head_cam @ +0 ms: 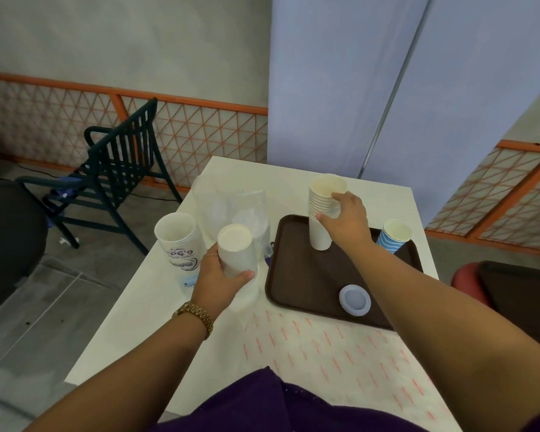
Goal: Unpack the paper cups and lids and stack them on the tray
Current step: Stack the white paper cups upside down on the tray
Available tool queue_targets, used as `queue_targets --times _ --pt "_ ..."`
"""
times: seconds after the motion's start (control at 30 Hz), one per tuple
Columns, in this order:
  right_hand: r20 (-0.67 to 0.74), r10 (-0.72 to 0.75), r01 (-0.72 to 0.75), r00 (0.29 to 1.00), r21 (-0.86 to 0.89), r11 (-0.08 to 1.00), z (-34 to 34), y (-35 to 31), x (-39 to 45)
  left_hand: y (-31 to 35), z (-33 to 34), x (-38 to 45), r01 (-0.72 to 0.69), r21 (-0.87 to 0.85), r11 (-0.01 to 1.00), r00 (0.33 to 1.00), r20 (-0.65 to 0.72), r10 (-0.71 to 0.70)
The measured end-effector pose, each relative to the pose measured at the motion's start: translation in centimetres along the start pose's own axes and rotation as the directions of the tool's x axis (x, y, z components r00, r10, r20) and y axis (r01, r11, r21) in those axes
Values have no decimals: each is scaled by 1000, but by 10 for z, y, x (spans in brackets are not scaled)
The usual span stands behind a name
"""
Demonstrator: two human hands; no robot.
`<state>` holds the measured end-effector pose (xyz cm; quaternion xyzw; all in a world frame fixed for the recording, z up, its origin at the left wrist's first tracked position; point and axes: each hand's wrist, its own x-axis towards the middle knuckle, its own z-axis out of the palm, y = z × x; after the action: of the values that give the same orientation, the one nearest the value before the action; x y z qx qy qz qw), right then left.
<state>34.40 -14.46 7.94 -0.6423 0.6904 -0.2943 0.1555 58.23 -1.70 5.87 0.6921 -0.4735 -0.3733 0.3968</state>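
Head view: right hand (345,219) grips the upright cup stack (323,213) on the tray (296,275); left hand (220,279) holds an upright sleeve of cups (236,251) just left of the tray, over the tabletop (325,353).

A rectangular brown plastic tray (296,285) is set on the right half of a white square table (387,201), and on it a tall stack of white paper cups (321,219) stands at the far left corner, a blue wave-patterned paper cup (392,236) at the far right edge, and a round pale plastic lid (354,299) near the front edge. Left of the tray, a shorter stack of white paper cups (236,249) is placed, with a printed clear plastic sleeve of white paper cups (178,241) further left and crumpled clear plastic wrapping (231,207) behind both. A dark slatted metal chair (119,169) is placed on the floor beyond the table's left side.
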Motion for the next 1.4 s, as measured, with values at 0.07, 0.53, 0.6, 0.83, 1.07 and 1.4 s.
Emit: queue_targets --times 0.07,0.53,0.6,0.83,1.07,1.4 --pt "-27 -70 64 997 -165 984 -2 -16 -6 -4 -4 -2 5 4 1000 1000 25 -5" --pt "-43 158 -164 986 -338 927 11 -60 -25 -34 -38 -4 78 104 991 992 92 -88" --pt "28 164 -148 986 -305 941 11 -52 -10 -36 -43 -7 84 89 992 988 121 -95" --pt "311 40 61 950 -308 950 67 -41 36 -46 -44 -20 147 80 986 971 180 -160" --pt "510 -10 174 860 -276 945 122 -42 80 -50 -26 -15 169 54 984 981 85 -173" --pt "646 64 78 761 -189 979 163 -46 102 -56 -14 -5 185 19 983 982 42 -185"
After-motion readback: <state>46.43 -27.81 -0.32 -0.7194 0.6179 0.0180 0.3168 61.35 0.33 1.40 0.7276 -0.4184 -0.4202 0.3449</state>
